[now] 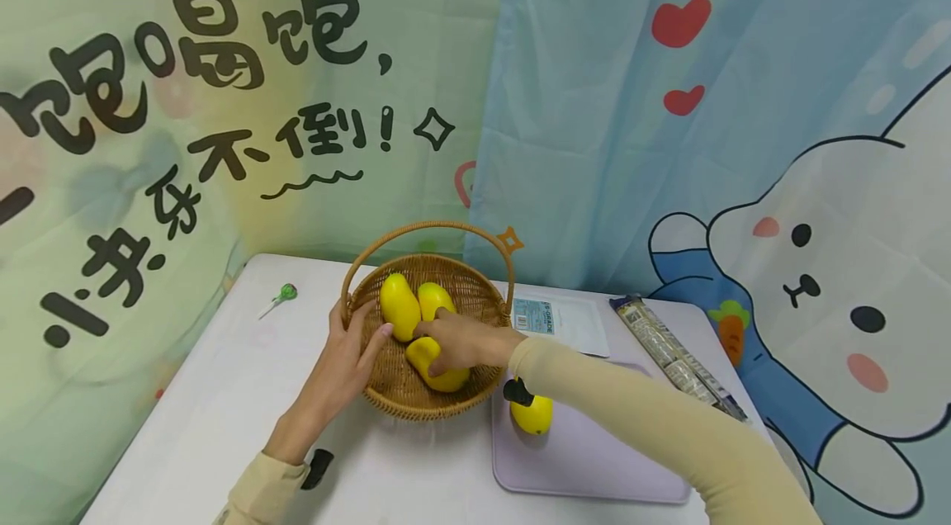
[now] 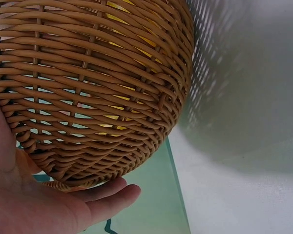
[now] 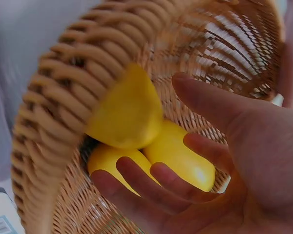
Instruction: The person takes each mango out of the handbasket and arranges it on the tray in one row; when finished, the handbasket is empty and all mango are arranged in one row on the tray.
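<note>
The left hand (image 1: pixel 338 360) holds the rim of 1 wicker basket (image 1: pixel 481 302), thumb inside. The right hand (image 1: pixel 464 341), fingers loosely spread and gripping nothing, is inside that basket among 3 yellow mangoes (image 1: pixel 399 306); contact is hard to tell. Beside the right wrist, 1 other mango (image 1: pixel 532 418) lies on 1 purple tray (image 1: pixel 594 467). 1 lollipop (image 1: pixel 288 291) lies beyond the left hand.

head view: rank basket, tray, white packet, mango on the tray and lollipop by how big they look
Basket and tray: too close to rank, right sleeve covers part
White packet
Mango on the tray, partly hidden
Lollipop
</note>
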Action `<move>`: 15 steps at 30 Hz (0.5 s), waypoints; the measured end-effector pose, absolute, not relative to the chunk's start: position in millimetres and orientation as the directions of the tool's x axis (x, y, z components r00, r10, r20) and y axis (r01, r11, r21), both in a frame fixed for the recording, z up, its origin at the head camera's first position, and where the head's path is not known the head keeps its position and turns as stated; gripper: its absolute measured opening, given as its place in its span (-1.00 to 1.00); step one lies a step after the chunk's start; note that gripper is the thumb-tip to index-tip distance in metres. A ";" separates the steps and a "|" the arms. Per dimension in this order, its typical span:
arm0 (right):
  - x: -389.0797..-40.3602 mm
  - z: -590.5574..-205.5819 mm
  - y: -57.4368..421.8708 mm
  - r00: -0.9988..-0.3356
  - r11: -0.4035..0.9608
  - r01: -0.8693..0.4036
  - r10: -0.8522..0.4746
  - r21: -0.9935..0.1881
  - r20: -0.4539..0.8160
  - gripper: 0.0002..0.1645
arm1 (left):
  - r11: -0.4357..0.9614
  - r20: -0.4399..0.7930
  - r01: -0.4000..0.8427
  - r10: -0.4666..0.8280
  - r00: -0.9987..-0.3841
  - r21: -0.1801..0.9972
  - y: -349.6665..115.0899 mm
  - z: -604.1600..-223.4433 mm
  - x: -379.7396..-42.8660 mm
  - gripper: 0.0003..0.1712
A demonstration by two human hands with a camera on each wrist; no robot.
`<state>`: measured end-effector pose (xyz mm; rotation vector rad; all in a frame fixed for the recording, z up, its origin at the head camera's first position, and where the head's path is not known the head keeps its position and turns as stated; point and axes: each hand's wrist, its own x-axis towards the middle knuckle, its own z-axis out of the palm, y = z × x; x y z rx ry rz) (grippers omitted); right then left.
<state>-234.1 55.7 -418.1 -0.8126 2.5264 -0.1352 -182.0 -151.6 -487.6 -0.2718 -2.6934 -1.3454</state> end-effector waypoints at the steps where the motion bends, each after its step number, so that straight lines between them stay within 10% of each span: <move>1: -233.4 -421.1 55.3 -0.713 0.825 -0.517 -0.563 -0.228 -0.418 -0.22 | 0.587 0.184 0.212 0.108 -0.977 0.781 -151.6 -487.2 -181.8 -0.20; 15: -227.0 -440.5 47.8 -0.717 0.831 -0.536 -0.541 -0.149 -0.438 -0.10 | 0.587 0.203 0.228 0.109 -0.973 0.777 -151.5 -485.4 -181.2 -0.20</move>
